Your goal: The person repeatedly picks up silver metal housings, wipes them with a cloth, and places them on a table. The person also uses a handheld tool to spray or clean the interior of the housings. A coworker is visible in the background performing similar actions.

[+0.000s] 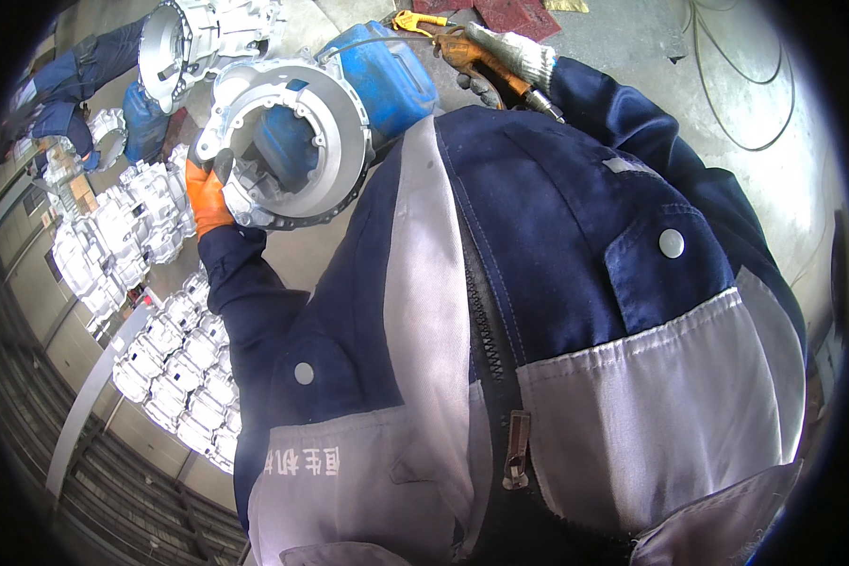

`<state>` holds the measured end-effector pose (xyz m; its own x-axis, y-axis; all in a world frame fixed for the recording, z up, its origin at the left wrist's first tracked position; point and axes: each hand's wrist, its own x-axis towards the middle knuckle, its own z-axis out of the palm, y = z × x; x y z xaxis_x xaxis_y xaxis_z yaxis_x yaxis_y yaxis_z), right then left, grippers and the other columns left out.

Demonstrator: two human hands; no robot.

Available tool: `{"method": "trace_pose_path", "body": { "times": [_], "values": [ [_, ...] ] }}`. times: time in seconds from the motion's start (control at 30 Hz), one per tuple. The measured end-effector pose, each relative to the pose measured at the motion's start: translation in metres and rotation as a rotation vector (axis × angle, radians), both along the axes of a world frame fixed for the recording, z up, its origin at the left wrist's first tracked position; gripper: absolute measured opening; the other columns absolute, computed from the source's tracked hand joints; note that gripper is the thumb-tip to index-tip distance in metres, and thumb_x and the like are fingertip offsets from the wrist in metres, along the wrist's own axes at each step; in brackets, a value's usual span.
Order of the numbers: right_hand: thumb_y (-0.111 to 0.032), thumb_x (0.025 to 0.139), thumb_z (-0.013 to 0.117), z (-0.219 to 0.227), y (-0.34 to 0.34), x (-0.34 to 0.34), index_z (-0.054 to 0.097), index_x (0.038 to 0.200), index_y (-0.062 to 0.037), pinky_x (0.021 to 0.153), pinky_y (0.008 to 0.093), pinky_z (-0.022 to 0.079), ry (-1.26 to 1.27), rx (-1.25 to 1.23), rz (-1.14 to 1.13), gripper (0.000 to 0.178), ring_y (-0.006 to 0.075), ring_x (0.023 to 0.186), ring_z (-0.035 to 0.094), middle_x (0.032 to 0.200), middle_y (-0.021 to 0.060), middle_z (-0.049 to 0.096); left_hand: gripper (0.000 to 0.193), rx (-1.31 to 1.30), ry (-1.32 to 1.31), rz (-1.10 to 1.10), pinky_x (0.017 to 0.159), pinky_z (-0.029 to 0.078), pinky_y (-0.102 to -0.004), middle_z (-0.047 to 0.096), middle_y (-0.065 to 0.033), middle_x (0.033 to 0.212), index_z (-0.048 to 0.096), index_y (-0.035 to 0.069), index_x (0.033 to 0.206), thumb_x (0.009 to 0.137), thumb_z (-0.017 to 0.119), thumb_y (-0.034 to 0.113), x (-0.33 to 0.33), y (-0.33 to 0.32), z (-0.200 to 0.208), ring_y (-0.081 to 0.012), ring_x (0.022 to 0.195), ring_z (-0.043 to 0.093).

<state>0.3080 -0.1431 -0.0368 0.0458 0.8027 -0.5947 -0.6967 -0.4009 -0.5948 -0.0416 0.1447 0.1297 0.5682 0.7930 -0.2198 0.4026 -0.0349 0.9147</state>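
Note:
My left hand (209,196), in an orange glove, is closed on the left rim of a large ring-shaped aluminium housing casting (347,141). The casting has a wide round opening with bolt lugs around its edge. My right hand (514,55), in a whitish knit glove, is wrapped round an orange-brown air tool (498,77) with a metal fitting at its near end. A thin dark rod runs from the tool's far end leftward to the casting's upper rim. Behind the casting lies a blue plastic jerrycan (387,80); more blue shows through the opening.
Another silver casting (165,57) stands at upper left. Several castings (123,231) are stacked along the left. A co-worker's navy sleeve (66,118) is beyond them. A yellow air gun (419,21) lies at the top; a hose (726,132) loops over the floor at right.

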Motion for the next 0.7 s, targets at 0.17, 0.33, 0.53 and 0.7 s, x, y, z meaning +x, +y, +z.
{"method": "trace_pose_path", "body": {
  "times": [0.17,0.33,0.53,0.7],
  "values": [
    [-0.057,0.087,0.045,0.007,0.002,0.002,0.058,0.110,-0.0060,0.053,0.0225,0.051,-0.035,0.006,0.033,0.057,0.0138,0.059,0.061,0.083,0.0102,0.065,0.045,-0.018,-0.021,-0.010,0.085,0.044,-0.0264,0.058,-0.0052,0.117,0.051,0.004,0.125,0.081,0.060,0.000,-0.003,0.000,0.000,-0.0142,0.101,0.056],
    [-0.056,0.087,0.045,0.028,0.007,0.003,0.057,0.108,-0.0050,0.055,0.0237,0.052,0.006,-0.028,0.043,0.056,0.0141,0.062,0.061,0.084,0.0111,0.065,0.045,0.059,0.056,-0.023,0.085,0.044,-0.0263,0.059,-0.0051,0.116,0.051,0.005,0.125,0.081,0.060,0.001,-0.005,0.006,-0.002,-0.0139,0.100,0.056],
    [-0.053,0.090,0.042,0.034,0.012,0.006,0.056,0.104,-0.0046,0.053,0.0264,0.052,0.020,0.052,0.038,0.052,0.0157,0.061,0.061,0.083,0.0121,0.063,0.044,0.020,0.028,0.002,0.086,0.044,-0.0266,0.058,-0.0058,0.117,0.051,0.004,0.125,0.082,0.059,0.002,0.000,-0.003,0.003,-0.0146,0.102,0.056],
    [-0.062,0.084,0.044,0.010,0.002,0.013,0.056,0.108,-0.0055,0.053,0.0226,0.053,-0.025,-0.044,0.138,0.063,0.0132,0.057,0.060,0.082,0.0106,0.064,0.044,-0.085,-0.028,-0.015,0.088,0.044,-0.0277,0.056,-0.0068,0.120,0.049,0.003,0.126,0.083,0.057,0.002,0.005,-0.008,0.007,-0.0161,0.104,0.055]
  ]
}}
